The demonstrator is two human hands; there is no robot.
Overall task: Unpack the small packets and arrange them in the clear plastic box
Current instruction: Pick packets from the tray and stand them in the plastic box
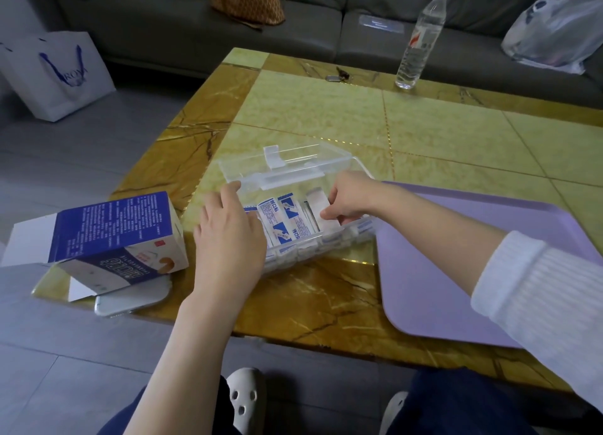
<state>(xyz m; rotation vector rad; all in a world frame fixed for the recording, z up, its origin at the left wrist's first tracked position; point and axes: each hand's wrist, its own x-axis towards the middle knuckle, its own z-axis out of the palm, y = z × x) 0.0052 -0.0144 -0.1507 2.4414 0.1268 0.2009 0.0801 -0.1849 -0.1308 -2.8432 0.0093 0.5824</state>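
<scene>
1. The right hand (pixel 349 199) has thumb and curled fingers pinched on a few of the small blue-and-white paper packets (pixel 287 220). It's at the right end of the clear plastic box (pixel 339 237), whose lid is flipped back.
2. The left hand (pixel 228 235) lies over the box's left end with fairly straight, relaxed fingers on top of the row. It's holding nothing as far as I can tell, but the fingertips are mostly hidden behind the hand.
3. The packets are already inside the box, leaning in a loose row. The box sits on the yellow-and-brown marble-look table (pixel 326 117), toward its near edge.
4. How I'd do this bit:
   - Keep the left hand as a bookend so the row doesn't flop.
   - Slide the pinched bunch down on edge against the right wall, printed faces matching the rest.
   - Only let go once they're seated.
5. Further out:
   - An opened blue-and-white cardboard carton (pixel 120 232) lies on its side left of the box, partly over a silvery phone (pixel 130 299).
   - A lilac plastic tray (pixel 456 271) sits just beside the box on the right.
   - A clear water bottle (pixel 421 39) stands at the far edge.
</scene>
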